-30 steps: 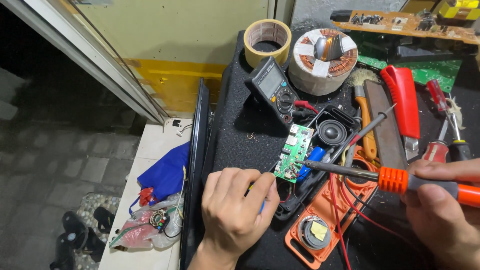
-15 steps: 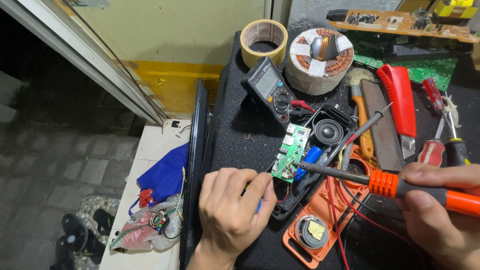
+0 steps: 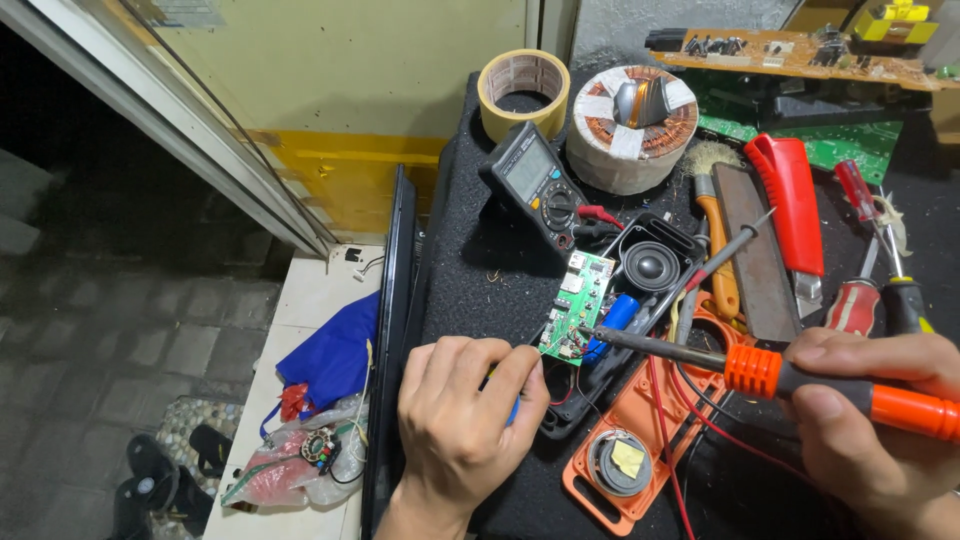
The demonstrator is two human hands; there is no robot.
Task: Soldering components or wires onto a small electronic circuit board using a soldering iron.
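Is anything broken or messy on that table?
Yes. A small speaker lies opened up: its green circuit board sticks up at a tilt, and the orange shell lies apart with red wires trailing loose. The right hand holds a soldering iron to the board; the left hand touches its lower edge.

1. Work surface: black, coarse-textured bench top (image 3: 480, 260), lit brightly from above.
2. Wall: pale yellow panel (image 3: 350, 70) with a darker yellow band (image 3: 350, 175) below it.
3. Frame: slanted grey metal frame (image 3: 170, 130) bordering a dark opening at left.
4. Floor: grey paving bricks (image 3: 120, 340), dimly lit.
5. Side shelf: white ledge (image 3: 310, 300) beside the bench.
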